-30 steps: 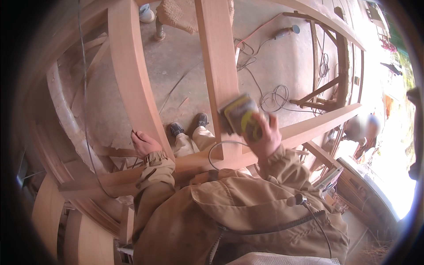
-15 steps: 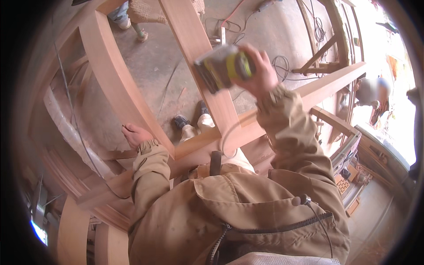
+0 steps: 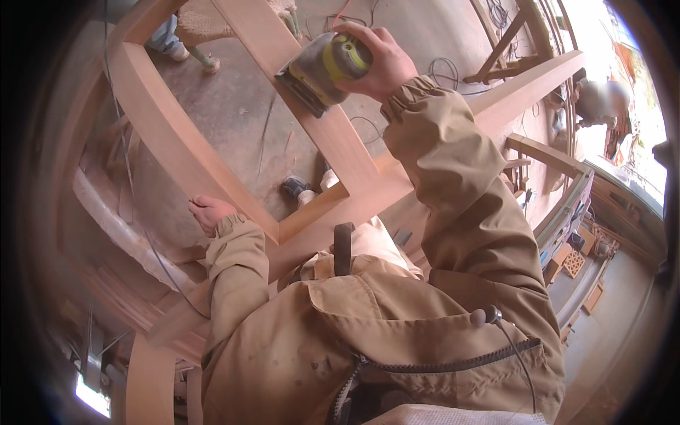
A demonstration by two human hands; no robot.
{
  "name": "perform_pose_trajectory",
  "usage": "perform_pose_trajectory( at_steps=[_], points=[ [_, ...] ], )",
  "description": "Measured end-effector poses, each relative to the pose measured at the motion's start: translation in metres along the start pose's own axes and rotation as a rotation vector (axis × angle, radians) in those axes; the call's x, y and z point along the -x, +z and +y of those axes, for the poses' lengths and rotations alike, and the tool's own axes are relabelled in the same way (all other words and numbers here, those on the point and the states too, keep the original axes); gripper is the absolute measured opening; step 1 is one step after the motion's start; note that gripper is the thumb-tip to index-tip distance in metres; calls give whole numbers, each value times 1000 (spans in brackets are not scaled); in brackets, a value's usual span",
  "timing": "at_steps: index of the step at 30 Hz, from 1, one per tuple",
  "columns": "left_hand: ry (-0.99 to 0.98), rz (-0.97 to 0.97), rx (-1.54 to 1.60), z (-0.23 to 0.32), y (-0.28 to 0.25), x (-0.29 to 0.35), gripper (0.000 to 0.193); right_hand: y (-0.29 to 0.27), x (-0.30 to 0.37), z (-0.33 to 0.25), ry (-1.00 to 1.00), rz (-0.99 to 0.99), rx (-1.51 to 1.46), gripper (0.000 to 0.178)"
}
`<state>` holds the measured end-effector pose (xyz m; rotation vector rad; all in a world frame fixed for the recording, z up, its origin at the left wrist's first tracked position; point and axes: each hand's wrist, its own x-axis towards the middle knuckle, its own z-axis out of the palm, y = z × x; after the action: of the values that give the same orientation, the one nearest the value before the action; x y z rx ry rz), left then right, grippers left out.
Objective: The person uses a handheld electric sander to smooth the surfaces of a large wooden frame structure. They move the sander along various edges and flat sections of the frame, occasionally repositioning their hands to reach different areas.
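My right hand (image 3: 382, 62) is wrapped round a green and grey power sander (image 3: 322, 69). The sander's dark flat base rests against a pale wooden bar (image 3: 333, 134), part of a large wooden frame. Left of it runs a second, slightly curved frame piece (image 3: 170, 134); both join a crosspiece (image 3: 319, 216) close in front of my body. My left hand (image 3: 211, 212) is closed beside the near end of the curved piece. Its fingers are curled in, so whatever they may hold is hidden.
A thin dark cord (image 3: 126, 152) hangs down on the left. A long wooden beam (image 3: 528, 88) extends to the far right, near a wooden stand (image 3: 520, 35). Cables (image 3: 446, 71) lie on the floor. Another person (image 3: 166, 35) shows at upper left, and someone crouches at far right.
The sander in my right hand has moved left and farther away along the bar. The view has shifted slightly. My left hand stays beside the curved piece, its fingers more curled.
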<state>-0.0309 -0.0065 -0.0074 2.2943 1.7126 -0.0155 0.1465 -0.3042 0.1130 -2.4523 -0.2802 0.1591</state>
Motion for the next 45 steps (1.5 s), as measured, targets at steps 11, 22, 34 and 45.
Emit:
perform_pose_trajectory(
  at_steps=[11,22,34,45],
  points=[
    [-6,25,60,-2,9,0,46,-18,127,78,276,-112,-446,71],
    [-65,31,48,-6,5,-6,51,-28,128,69,130,-193,-312,66],
    [-9,39,1,-3,-4,2,50,21,-129,71,85,-192,-645,69],
    [31,69,78,-7,1,3,43,27,-260,30,12,-58,-523,65]
  ],
)
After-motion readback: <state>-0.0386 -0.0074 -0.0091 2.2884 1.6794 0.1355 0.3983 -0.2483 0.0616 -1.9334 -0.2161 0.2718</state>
